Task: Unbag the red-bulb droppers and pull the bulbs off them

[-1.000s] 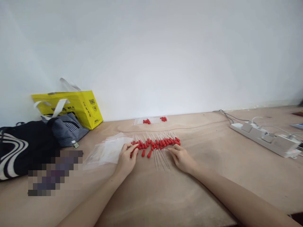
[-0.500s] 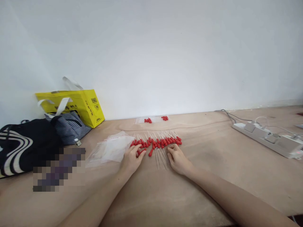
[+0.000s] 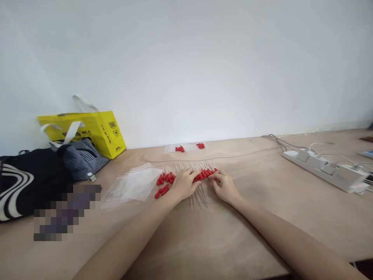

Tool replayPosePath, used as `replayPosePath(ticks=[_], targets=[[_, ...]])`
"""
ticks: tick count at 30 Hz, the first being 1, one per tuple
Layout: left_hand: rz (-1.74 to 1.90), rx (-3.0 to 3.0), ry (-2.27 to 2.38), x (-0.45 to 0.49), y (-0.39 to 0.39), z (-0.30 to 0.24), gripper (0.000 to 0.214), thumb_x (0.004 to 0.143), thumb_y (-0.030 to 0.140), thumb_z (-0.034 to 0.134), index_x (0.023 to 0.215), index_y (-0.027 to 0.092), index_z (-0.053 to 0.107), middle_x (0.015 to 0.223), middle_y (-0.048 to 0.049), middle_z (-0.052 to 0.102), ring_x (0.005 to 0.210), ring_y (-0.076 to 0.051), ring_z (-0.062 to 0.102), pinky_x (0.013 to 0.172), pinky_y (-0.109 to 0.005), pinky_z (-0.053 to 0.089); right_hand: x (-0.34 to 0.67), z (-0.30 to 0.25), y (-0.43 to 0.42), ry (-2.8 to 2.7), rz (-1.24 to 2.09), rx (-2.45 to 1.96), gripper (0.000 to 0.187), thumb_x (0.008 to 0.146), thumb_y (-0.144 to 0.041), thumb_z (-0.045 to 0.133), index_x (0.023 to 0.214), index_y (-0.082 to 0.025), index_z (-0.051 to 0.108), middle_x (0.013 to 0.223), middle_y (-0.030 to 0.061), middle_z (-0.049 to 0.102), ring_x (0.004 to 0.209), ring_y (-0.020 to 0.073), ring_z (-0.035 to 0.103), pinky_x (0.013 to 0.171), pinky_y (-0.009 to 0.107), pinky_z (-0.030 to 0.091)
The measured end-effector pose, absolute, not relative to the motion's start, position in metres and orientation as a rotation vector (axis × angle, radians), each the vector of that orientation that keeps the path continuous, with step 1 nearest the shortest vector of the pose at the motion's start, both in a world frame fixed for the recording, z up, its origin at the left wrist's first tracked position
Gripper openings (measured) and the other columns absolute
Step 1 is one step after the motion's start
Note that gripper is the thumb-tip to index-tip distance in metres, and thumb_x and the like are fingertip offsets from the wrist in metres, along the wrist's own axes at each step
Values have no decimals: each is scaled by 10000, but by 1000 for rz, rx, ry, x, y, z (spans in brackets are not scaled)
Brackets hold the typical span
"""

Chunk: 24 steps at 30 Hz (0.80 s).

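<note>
At table centre — left hand and right hand flank red-bulbed droppers, fingers curled onto the row, corralling it; actual grip indiscernible.

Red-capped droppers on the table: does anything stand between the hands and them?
Nothing visible does. The left hand and the right hand both lie directly on the row of red-capped droppers, with their fingertips at the red caps.

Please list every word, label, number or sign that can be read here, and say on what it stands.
Nothing reads clearly.
Yellow bag: dark print and a QR code, both too small and blurred to read.
Power strip: no marking that I can make out.
</note>
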<state>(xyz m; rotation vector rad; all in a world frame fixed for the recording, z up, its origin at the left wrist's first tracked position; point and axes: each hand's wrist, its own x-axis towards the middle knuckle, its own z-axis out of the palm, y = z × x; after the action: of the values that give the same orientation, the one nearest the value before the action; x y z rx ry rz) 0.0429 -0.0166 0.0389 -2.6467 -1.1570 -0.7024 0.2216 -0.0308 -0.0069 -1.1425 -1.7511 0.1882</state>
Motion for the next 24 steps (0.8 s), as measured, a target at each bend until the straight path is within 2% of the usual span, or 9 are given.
replayPosePath(ticks=[6,10,13,16,19,22,24], targets=[[-706,-2625,-1118,58,2,37,103,779,244,530,775,198,622,697,-26,580,722,-183,561,674,-307,438,222,-10,-27,-1725,176,-1157,232,714,-92,428,778,-169,638,716,43,548,646,149,527,570,268,438],[-849,-2548,-1204,45,-4,36,173,829,229,448,836,184,616,773,-38,623,727,-166,584,663,-288,454,221,-11,-25,-1724,155,-1082,220,733,-105,438,799,-177,636,730,48,554,679,159,530,615,287,443],[-1192,-2486,-1304,26,-21,34,200,832,261,444,901,187,616,855,-39,657,783,-164,605,698,-286,478,220,-6,-27,-1763,40,-1047,208,766,-146,459,887,-189,623,763,55,575,743,174,526,686,317,427],[-1458,-2484,-1438,5,-39,30,211,812,292,473,908,188,630,869,-30,677,783,-161,624,688,-276,506,216,2,-33,-1898,-114,-1043,263,798,-221,487,1047,-209,571,938,68,602,882,195,510,773,347,381],[-1490,-2534,-1569,-8,-50,24,211,785,304,507,890,188,649,829,-24,692,736,-160,636,647,-271,522,207,7,-38,-2045,-260,-976,332,816,-322,501,1135,-231,518,1086,60,581,1010,202,472,873,378,298],[-1486,-2606,-1557,-11,-52,20,191,770,287,523,863,194,662,814,-23,694,723,-158,635,641,-270,521,200,6,-40,-2121,-331,-883,325,820,-386,500,1114,-251,534,1008,34,629,1014,190,477,944,413,182],[-1484,-2663,-1511,-9,-52,19,185,773,280,522,866,201,662,807,-21,692,718,-151,631,639,-265,517,197,4,-40,-2131,-345,-859,265,834,-373,487,1057,-258,570,865,12,663,920,169,513,946,423,147]])
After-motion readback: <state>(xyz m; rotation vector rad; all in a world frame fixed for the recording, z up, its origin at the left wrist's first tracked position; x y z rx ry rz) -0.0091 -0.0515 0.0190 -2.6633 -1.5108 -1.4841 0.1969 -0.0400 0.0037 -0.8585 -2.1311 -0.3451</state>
